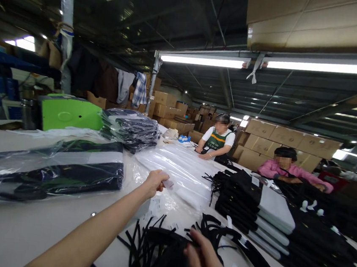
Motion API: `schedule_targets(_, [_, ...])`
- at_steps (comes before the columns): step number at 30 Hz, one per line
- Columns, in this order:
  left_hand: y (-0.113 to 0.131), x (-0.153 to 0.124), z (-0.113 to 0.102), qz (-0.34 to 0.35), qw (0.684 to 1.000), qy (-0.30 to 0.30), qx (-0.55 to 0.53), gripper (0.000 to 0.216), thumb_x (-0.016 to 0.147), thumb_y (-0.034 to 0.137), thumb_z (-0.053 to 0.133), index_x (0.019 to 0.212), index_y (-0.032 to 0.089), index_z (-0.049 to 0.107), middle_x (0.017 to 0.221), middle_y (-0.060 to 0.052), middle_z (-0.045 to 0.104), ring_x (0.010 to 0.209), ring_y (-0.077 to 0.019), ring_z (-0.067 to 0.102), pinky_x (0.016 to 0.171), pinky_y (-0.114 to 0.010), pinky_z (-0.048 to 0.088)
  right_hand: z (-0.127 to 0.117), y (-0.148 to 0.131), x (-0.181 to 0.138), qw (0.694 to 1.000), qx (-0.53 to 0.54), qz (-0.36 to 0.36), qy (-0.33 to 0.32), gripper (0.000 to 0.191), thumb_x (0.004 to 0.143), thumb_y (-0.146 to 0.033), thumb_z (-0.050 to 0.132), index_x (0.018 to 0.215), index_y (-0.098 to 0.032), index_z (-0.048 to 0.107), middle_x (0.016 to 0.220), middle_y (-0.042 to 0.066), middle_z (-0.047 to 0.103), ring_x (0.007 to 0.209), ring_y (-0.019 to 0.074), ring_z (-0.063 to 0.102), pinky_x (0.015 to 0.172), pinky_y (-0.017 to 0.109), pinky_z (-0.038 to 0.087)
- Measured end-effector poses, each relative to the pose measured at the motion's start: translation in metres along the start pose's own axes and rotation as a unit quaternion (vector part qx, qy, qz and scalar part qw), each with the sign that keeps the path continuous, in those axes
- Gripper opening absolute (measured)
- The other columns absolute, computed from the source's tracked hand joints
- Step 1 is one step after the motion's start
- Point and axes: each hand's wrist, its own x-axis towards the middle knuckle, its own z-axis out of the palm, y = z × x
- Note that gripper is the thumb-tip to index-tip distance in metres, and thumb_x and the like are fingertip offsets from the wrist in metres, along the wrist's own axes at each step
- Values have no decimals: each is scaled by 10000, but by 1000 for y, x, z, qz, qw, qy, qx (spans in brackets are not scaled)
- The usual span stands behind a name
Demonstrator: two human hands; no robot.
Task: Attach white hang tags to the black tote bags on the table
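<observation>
My left hand (pixel 156 182) reaches out over the white table (pixel 28 228), its fingers pinched on a small white tag (pixel 168 184) above clear plastic bags (pixel 181 172). Down at the bottom, my right hand (pixel 206 261) has its fingers curled on a black garment with drawstrings (pixel 159 250). To the right of it lies a stack of folded black and white garments (pixel 262 210).
A bagged dark garment (pixel 59 172) lies at the left, and a pile of bagged garments (pixel 131 128) beside a green machine (pixel 68 113) stands behind it. Two people (pixel 218 139) (pixel 289 168) work at the far side. Cardboard boxes (pixel 280 140) line the back.
</observation>
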Motion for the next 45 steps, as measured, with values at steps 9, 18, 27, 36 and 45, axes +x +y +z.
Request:
schedule_targets(9, [11, -26, 8, 50, 997, -43, 37, 84, 587, 141, 504, 667, 155, 483, 465, 54, 480, 349, -68, 395, 301, -171, 189, 66, -2, 99, 975, 208, 70, -28, 152, 560, -247, 673, 656, -139, 627, 918, 65, 625, 576, 94, 511, 535, 226, 413])
schedule_targets(18, [-7, -18, 2, 17, 999, -5, 34, 80, 563, 172, 511, 636, 157, 483, 447, 66, 436, 345, -54, 336, 314, -175, 196, 34, -4, 74, 925, 348, 138, -63, 536, 539, -327, 785, 978, -142, 540, 604, 27, 639, 487, 107, 543, 466, 198, 377])
schedule_targets(27, [-28, -69, 45, -43, 986, -153, 55, 166, 467, 306, 503, 571, 182, 468, 381, 33, 463, 324, -110, 427, 298, -175, 170, -41, -68, -8, 882, 445, 94, -122, 313, 510, -263, 801, 759, -143, 655, 726, 61, 688, 687, 188, 653, 608, 253, 461])
schedule_targets(36, [-51, -165, 80, -114, 926, -304, 190, 140, 466, 115, 444, 593, 173, 448, 464, -77, 606, 355, -198, 554, 274, -178, 138, -89, -64, -77, 958, 217, 0, 186, 289, 599, -420, 735, 628, -144, 653, 547, -16, 528, 512, 67, 434, 491, 194, 341])
schedule_targets(45, [-60, -224, 71, 10, 816, -325, 477, 286, 524, 90, 575, 788, 179, 512, 586, -32, 619, 556, -246, 619, 420, -256, 407, -100, -65, -135, 965, 189, 40, 177, 327, 638, -462, 677, 680, -140, 630, 586, 21, 591, 570, 131, 522, 578, 244, 400])
